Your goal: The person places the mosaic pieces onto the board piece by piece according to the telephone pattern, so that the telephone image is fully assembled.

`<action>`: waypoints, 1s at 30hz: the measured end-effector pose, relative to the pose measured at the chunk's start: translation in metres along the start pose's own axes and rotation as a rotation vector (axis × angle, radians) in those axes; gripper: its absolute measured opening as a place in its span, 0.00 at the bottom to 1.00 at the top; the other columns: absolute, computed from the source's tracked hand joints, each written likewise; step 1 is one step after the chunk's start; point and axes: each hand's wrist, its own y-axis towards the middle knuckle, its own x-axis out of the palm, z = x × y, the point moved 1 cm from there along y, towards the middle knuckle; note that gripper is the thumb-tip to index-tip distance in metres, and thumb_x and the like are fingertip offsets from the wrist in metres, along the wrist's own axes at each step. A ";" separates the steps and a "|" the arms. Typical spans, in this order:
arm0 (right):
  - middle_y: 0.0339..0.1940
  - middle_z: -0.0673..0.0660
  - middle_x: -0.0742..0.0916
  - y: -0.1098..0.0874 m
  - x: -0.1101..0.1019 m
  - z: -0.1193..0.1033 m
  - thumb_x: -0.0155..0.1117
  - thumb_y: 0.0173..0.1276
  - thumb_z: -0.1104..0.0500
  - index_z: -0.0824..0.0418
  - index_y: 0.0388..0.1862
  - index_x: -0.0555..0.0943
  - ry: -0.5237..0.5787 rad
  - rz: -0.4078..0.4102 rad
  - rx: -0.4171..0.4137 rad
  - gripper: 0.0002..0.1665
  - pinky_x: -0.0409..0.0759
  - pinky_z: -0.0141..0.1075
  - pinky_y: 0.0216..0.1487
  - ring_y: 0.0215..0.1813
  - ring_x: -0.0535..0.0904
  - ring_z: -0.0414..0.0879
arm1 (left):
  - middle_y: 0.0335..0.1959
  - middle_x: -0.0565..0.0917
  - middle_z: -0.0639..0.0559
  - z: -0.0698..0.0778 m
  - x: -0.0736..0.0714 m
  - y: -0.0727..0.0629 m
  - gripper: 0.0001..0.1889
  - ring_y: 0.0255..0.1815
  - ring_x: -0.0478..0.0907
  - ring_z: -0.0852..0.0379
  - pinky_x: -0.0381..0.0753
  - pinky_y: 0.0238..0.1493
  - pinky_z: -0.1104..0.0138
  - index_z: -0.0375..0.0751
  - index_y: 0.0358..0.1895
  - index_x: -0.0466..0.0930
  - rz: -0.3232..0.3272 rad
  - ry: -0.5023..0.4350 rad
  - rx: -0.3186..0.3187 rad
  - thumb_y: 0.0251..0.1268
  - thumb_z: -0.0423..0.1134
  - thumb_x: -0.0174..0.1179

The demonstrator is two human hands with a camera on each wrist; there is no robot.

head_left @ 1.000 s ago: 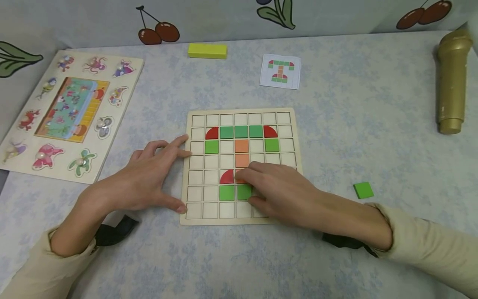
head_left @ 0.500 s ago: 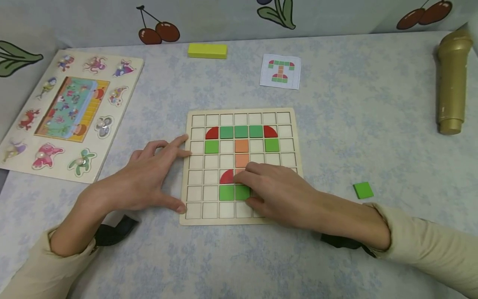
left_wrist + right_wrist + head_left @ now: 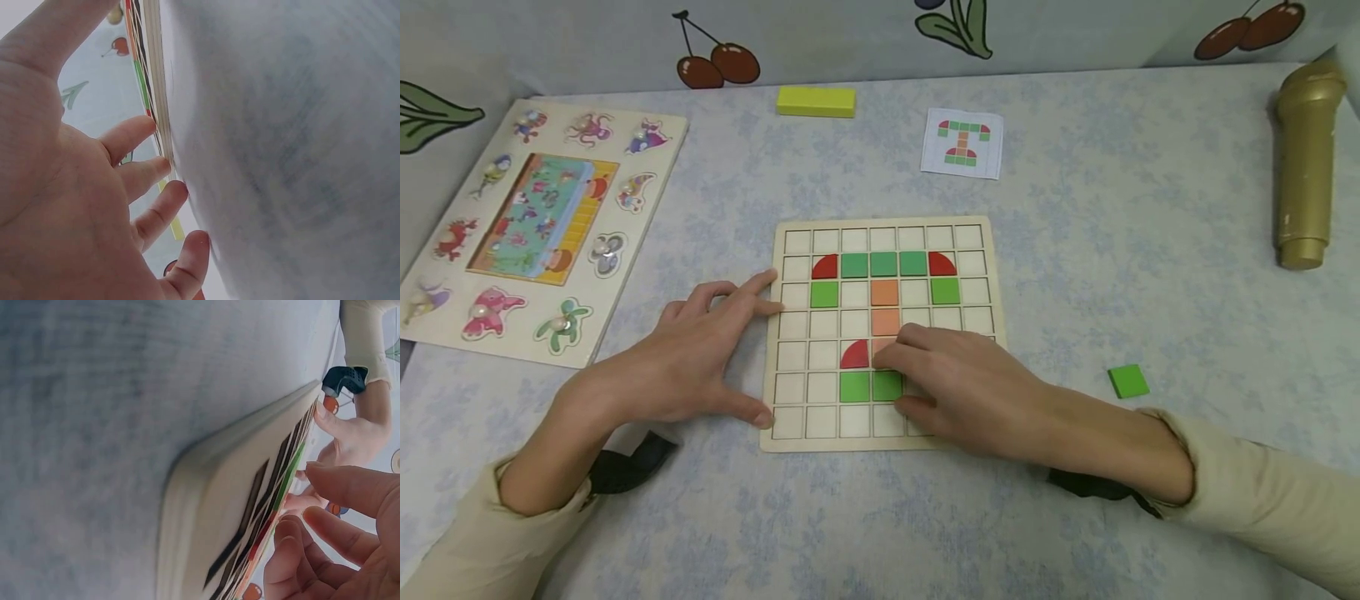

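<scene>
A wooden grid board (image 3: 793, 423) lies flat on the table with red, green and orange tiles in its cells. My left hand (image 3: 692, 367) rests at its left side, fingers spread, fingertips and thumb touching the edge. The right hand (image 3: 970, 392) reaches over the lower right of the board. Its fingertips are at an orange tile (image 3: 882, 344), beside a red quarter-round tile (image 3: 855, 354). The right thumb lies by a green square tile (image 3: 887, 386). In the right wrist view, the right hand's thumb and fingers stand apart with no tile visible between them. The hand hides several cells.
A loose green square tile (image 3: 1128, 381) lies right of the board. Behind the board is a pattern card (image 3: 962, 143) and a yellow block (image 3: 816, 102). A knob puzzle board (image 3: 602, 333) is at left. A gold microphone-shaped object (image 3: 1310, 167) lies at far right.
Beneath the right hand, the green square tile has shifted slightly left into line with its cell. The right fingers have moved only slightly. My left hand has stayed in place.
</scene>
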 end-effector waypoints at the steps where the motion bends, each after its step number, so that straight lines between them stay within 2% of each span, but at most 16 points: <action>1: 0.36 0.46 0.80 -0.001 -0.001 0.001 0.72 0.59 0.63 0.58 0.51 0.83 0.004 0.003 -0.001 0.19 0.72 0.32 0.32 0.32 0.70 0.38 | 0.77 0.57 0.55 0.000 0.000 0.000 0.70 0.75 0.45 0.43 0.47 0.63 0.41 0.46 0.79 0.42 0.002 0.000 -0.001 0.34 0.63 0.79; 6: 0.37 0.45 0.80 -0.013 -0.006 0.011 0.71 0.60 0.64 0.57 0.52 0.83 0.068 0.025 0.005 0.19 0.72 0.32 0.32 0.31 0.70 0.36 | 0.77 0.57 0.54 0.000 0.000 0.000 0.70 0.75 0.45 0.43 0.47 0.63 0.42 0.46 0.79 0.42 -0.004 -0.005 0.003 0.34 0.63 0.79; 11: 0.40 0.44 0.81 -0.037 -0.013 0.029 0.71 0.60 0.65 0.57 0.51 0.84 0.110 0.066 0.062 0.19 0.74 0.32 0.33 0.33 0.72 0.36 | 0.76 0.60 0.57 0.000 0.000 0.000 0.70 0.75 0.45 0.43 0.49 0.63 0.42 0.48 0.79 0.41 0.008 0.001 0.008 0.34 0.64 0.79; 15: 0.41 0.42 0.80 -0.059 -0.022 0.046 0.75 0.58 0.64 0.54 0.50 0.84 0.086 0.090 0.126 0.20 0.75 0.32 0.34 0.36 0.73 0.36 | 0.77 0.57 0.57 0.000 0.000 0.000 0.69 0.75 0.45 0.44 0.49 0.62 0.43 0.49 0.79 0.43 0.019 0.009 0.005 0.34 0.64 0.79; 19: 0.42 0.41 0.80 -0.082 -0.029 0.063 0.78 0.56 0.62 0.52 0.51 0.84 0.045 0.071 0.215 0.23 0.75 0.32 0.35 0.39 0.73 0.37 | 0.76 0.58 0.56 0.000 -0.001 -0.001 0.69 0.75 0.45 0.43 0.49 0.62 0.43 0.49 0.79 0.42 0.012 0.008 0.002 0.34 0.64 0.79; 26: 0.41 0.42 0.78 -0.117 -0.036 0.091 0.80 0.53 0.59 0.52 0.51 0.84 -0.025 0.093 0.288 0.26 0.72 0.31 0.29 0.35 0.71 0.35 | 0.74 0.63 0.58 0.000 -0.002 -0.002 0.72 0.75 0.44 0.43 0.48 0.63 0.43 0.49 0.80 0.36 -0.014 -0.026 -0.006 0.35 0.68 0.76; 30: 0.40 0.45 0.77 -0.134 -0.039 0.102 0.82 0.50 0.59 0.53 0.49 0.84 -0.034 0.069 0.354 0.26 0.69 0.30 0.26 0.32 0.69 0.35 | 0.72 0.66 0.57 0.001 -0.002 -0.002 0.73 0.75 0.43 0.44 0.48 0.64 0.44 0.50 0.80 0.34 -0.029 -0.051 -0.017 0.35 0.68 0.76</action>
